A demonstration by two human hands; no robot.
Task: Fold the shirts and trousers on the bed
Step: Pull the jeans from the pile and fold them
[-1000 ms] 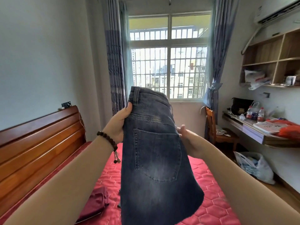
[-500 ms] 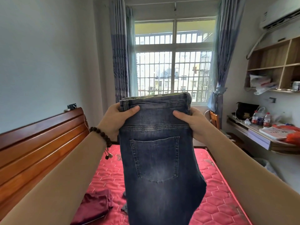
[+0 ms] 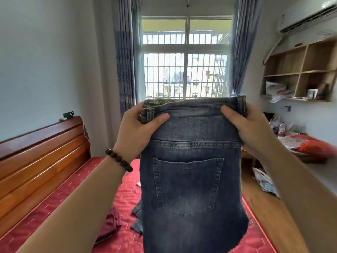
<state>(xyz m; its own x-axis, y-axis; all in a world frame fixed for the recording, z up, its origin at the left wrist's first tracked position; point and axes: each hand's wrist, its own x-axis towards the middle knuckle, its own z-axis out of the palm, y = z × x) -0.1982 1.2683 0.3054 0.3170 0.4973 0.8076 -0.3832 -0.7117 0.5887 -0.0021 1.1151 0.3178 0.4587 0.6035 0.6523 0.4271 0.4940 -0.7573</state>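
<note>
Wooden headboard (image 3: 42, 156) at far left. Left hand (image 3: 135, 133) grips the jeans (image 3: 191, 179) at the waistband's left end; right hand (image 3: 249, 128) grips its right end. Jeans hang upright, back pocket facing the camera, above the red bed (image 3: 63, 216). Maroon garment (image 3: 111, 223) lies on the bed.

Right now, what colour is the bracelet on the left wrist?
Dark brown beads; the bracelet shows best in the head view.

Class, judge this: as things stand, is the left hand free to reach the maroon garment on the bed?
Probably not: the left hand grips the jeans waistband, though the maroon garment lies uncovered below.
</note>
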